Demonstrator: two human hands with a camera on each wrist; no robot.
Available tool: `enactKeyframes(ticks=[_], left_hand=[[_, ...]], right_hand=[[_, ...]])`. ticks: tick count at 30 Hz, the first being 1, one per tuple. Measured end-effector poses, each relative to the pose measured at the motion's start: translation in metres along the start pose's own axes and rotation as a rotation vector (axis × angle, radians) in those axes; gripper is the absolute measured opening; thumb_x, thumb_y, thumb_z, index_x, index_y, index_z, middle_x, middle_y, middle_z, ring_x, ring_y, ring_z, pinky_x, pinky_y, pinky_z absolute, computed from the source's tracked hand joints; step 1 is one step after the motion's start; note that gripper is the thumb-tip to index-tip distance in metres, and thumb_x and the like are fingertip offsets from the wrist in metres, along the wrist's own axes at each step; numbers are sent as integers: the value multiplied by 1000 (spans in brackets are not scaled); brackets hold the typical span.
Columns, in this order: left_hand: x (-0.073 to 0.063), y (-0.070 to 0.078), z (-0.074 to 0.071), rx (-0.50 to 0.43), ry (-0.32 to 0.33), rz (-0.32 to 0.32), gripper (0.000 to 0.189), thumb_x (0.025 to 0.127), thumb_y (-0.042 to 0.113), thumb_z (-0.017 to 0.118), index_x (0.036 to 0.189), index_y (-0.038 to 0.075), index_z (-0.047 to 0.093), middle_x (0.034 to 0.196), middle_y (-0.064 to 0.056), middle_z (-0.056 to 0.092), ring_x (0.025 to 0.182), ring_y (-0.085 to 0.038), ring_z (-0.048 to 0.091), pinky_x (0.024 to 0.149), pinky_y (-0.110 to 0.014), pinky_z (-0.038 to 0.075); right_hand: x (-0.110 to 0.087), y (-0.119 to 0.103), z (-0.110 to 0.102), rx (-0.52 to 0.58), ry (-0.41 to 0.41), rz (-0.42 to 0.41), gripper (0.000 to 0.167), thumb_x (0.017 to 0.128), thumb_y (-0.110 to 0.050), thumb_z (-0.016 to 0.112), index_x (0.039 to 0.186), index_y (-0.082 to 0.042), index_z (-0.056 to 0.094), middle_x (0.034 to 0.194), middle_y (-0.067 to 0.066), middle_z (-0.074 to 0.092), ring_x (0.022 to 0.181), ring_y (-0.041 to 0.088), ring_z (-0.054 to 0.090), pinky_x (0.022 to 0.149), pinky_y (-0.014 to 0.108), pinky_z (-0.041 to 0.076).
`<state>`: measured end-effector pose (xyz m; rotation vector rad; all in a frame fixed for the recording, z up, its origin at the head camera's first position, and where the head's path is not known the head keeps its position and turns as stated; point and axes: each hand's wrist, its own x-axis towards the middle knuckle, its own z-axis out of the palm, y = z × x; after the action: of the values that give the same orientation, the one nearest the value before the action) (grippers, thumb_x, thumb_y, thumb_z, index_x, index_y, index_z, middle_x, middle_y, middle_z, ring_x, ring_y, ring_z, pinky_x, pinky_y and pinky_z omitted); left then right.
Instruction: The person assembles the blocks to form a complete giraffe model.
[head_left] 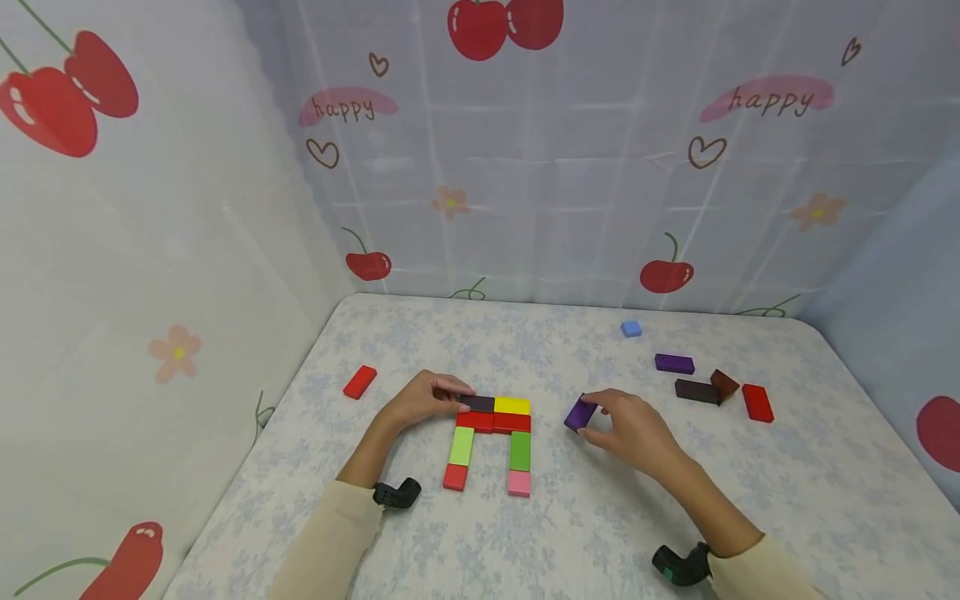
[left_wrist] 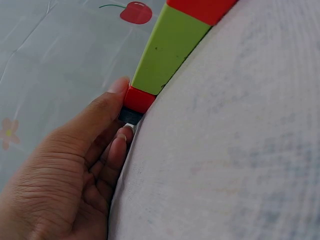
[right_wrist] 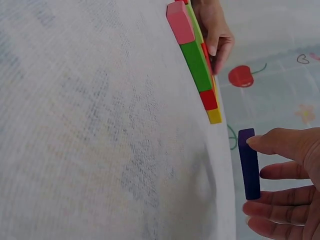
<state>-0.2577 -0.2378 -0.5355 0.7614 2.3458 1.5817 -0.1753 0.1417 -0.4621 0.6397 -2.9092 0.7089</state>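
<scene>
Smooth matt purple block [right_wrist: 249,167], woven cloth-like tabletop [head_left: 577,533], slightly glossy plastic-looking curtain [head_left: 540,167]

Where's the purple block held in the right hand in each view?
Head: right of centre, below mid-height; the purple block is in the right hand's grip.
Left wrist: not in it.
Right wrist: right side, below mid-height.
Shared landmark: the left hand, lower left in left wrist, top right of centre in right wrist.
</scene>
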Motion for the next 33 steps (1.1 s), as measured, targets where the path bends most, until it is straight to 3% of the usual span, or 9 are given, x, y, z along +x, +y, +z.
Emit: enactKeyframes(ticks=[8,16,33], left_hand=[[2,4,0,-2,0,-6,30,86,13,83,115,15,80,113,-2,73,90,-20,62,74,-27,52],[4,4,-2,4,-7,12,29,86,14,83,114,16,80,112,-1,73,85,-19,61,73,-27,51],[-1,3,0,2,0,1,30,85,14,84,115,14,79,112,-2,74,85,-17,61,74,-27,52]], right_hand=[[20,-5,14,-26,-30,-24,48,81,-19,87,122,-2,72,115,14,72,89,26,69,75,39,58],[34,-8,23,-40,-75,-3,50,81,-20,87,125,-3,71,118,15,71,94,26,68,83,43,58],[39,-3,29,52,-131,34,44,84,-13,84,126,-5,71,115,12,68,94,24,64,82,39,57]])
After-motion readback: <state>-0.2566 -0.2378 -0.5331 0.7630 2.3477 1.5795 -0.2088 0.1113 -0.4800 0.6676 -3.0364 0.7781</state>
